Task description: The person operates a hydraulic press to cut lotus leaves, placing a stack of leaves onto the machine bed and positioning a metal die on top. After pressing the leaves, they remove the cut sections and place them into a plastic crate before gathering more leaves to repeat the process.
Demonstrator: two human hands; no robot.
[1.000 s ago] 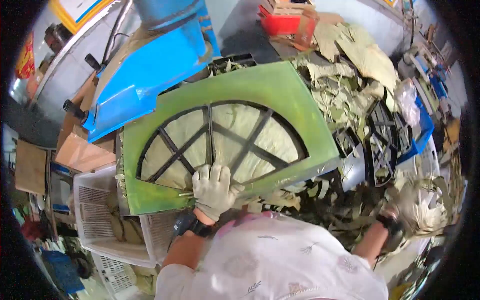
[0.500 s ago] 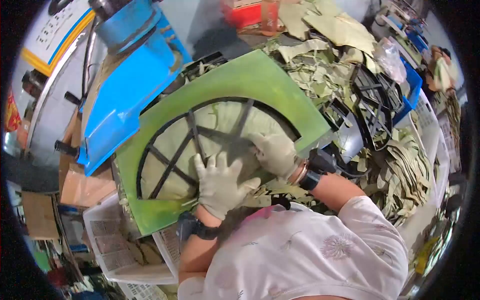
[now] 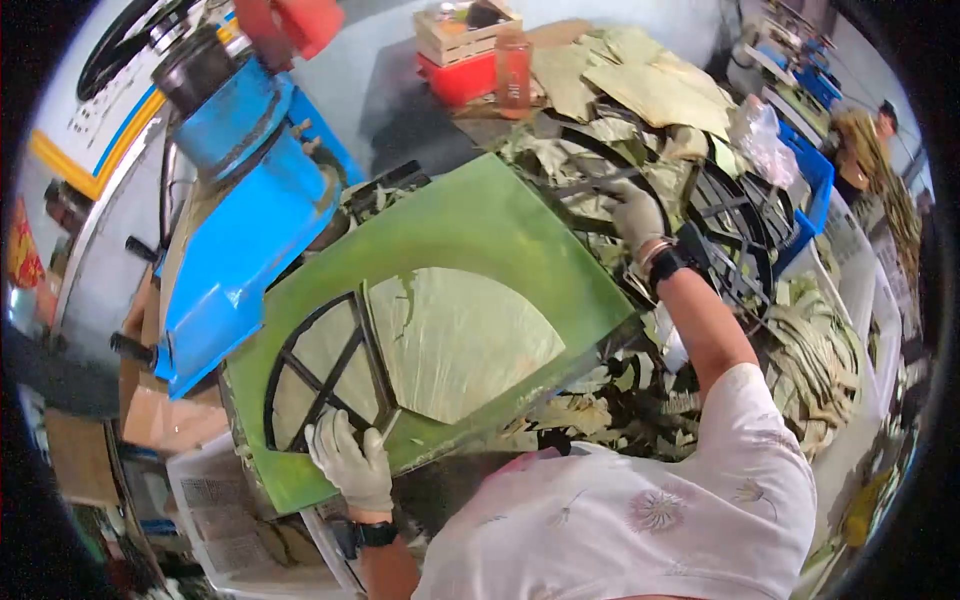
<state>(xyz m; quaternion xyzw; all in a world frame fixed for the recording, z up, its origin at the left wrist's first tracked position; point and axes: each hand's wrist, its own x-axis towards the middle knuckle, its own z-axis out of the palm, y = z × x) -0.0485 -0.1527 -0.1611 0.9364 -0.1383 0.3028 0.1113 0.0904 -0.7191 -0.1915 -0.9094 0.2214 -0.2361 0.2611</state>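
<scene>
My left hand (image 3: 352, 468), in a pale glove, has its fingers curled at the lower edge of a black fan-shaped cutting die (image 3: 318, 385). That die lies on the left part of the green board (image 3: 470, 225). Right of the die, a pale green fan-shaped sheet (image 3: 465, 345) rests flat on the board. My right hand (image 3: 637, 216), gloved too, reaches beyond the board's right edge. It is closed on a second black cutting die (image 3: 578, 182) with a curved rim, above the scraps; its fingertips are partly hidden.
A blue machine part (image 3: 235, 265) stands left of the board. Pale green scraps (image 3: 800, 345) pile up at the right, beside more black dies (image 3: 740, 215) and a blue crate (image 3: 815, 185). A white basket (image 3: 215, 540) sits below left, and an orange bottle (image 3: 513, 75) behind.
My right hand has moved from the board up and right to the second die. The die on the right part of the board is gone, uncovering the fan-shaped sheet. My left hand has shifted down and left.
</scene>
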